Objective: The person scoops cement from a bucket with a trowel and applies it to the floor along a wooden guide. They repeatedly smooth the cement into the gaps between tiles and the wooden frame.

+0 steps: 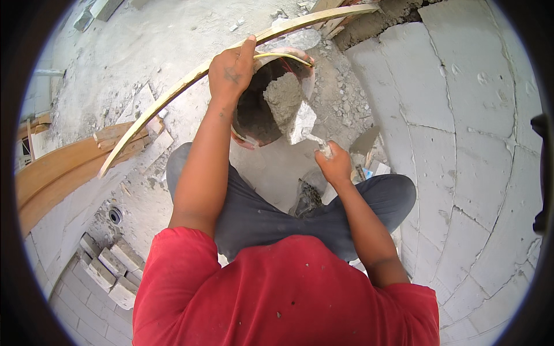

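Note:
My left hand [232, 70] grips a long wooden strip [167, 105] near its middle, with the thumb along its edge. The strip runs from the left up to the far right, and the lens bends its line. My right hand [335, 164] is wrapped round the handle of a trowel [302, 123]. A thick lump of grey mortar [284, 99] lies on the trowel's blade, over the mouth of a bucket [310, 81]. The bucket has a dark inside and a pale reddish rim. Its yellowish handle [283, 55] crosses close to my left hand.
A wall of large grey blocks [433, 132] rises on the right. Wooden boards [75, 164] lie at the left, with stacked blocks [112, 265] at the lower left. A round pipe opening [115, 215] sits in the floor. Rubble [343, 95] is scattered beside the bucket.

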`<state>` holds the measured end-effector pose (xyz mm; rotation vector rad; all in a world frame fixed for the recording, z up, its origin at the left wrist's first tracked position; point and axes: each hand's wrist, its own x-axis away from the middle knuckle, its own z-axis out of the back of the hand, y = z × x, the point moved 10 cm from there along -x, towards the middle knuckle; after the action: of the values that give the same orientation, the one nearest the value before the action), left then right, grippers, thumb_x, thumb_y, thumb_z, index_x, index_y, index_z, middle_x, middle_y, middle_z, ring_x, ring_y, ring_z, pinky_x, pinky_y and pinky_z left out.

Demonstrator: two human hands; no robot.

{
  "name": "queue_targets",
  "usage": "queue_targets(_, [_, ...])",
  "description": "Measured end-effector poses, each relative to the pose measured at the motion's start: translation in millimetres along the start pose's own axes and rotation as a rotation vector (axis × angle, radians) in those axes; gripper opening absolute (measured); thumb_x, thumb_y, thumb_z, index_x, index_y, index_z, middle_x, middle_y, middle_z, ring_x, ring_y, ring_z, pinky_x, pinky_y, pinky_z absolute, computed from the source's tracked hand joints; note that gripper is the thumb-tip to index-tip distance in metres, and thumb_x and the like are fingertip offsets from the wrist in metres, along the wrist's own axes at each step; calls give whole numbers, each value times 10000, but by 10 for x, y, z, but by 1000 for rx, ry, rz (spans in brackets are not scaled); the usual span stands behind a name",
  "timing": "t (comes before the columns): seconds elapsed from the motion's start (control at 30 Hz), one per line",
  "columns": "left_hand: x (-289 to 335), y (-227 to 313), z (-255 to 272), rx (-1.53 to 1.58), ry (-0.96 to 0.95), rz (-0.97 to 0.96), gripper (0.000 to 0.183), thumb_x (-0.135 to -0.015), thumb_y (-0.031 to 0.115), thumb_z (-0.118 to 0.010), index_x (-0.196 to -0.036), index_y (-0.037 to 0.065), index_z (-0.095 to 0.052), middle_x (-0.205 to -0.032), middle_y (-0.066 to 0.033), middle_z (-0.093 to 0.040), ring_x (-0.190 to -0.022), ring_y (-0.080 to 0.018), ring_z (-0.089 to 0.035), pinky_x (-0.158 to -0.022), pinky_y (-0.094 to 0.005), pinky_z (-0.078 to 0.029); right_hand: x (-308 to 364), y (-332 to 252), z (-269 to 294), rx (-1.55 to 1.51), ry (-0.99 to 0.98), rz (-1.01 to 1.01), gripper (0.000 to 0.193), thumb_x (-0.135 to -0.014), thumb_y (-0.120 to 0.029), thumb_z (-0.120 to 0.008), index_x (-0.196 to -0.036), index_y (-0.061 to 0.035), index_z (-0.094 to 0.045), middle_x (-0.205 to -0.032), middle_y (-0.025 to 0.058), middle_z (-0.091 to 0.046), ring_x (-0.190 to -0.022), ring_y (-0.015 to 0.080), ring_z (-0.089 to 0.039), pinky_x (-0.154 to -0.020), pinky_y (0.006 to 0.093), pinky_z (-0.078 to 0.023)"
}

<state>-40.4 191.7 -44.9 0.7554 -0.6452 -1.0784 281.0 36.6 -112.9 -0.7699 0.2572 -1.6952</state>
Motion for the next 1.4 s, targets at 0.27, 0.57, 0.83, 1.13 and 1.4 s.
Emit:
queue_targets(0.27, [21,-27,-70,-21,-26,91,627,-979,541,-422,-923,12,-754,-819,-217,-705,-793,-370,-661,-775,-425,-484,51,23,214,45,-8,8,334,-784,-348,-719,-867,-30,-660,-774,234,-676,-761,444,-658,-681,486,-515])
queue_targets(0.57, [56,36,-57,-46,-11,30,458,-929,454,-528,-863,50,-733,-773,-243,-669,-738,-430,-657,-715,-467,-505,-12,-145,677,158,11,59,373,-776,-371,-745,-928,-44,-649,-800,215,-693,-790,415,-679,-699,473,-525])
queue_targets(0.83, [82,15,-43,-114,-56,44,395,-895,418,-563,-944,74,-751,-843,-235,-691,-808,-423,-668,-746,-459,-514,-143,-351,1163,146,89,204,336,-751,-301,-792,-973,-87,-659,-827,123,-674,-770,330,-678,-672,423,-528])
queue_targets(1.13, [71,45,4,15,28,-21,390,-902,401,-592,-842,38,-722,-744,-217,-667,-695,-399,-651,-671,-441,-488,97,-1240,1556,212,18,731,275,-716,-210,-812,-931,-81,-701,-850,101,-682,-726,317,-678,-645,389,-543])
queue_targets(1.4, [33,6,-41,-29,-72,19,386,-874,406,-573,-926,67,-749,-835,-224,-696,-800,-402,-678,-756,-453,-516,-681,-1136,1905,-50,-473,199,265,-818,-192,-797,-960,5,-690,-723,48,-657,-605,140,-597,-557,268,-475])
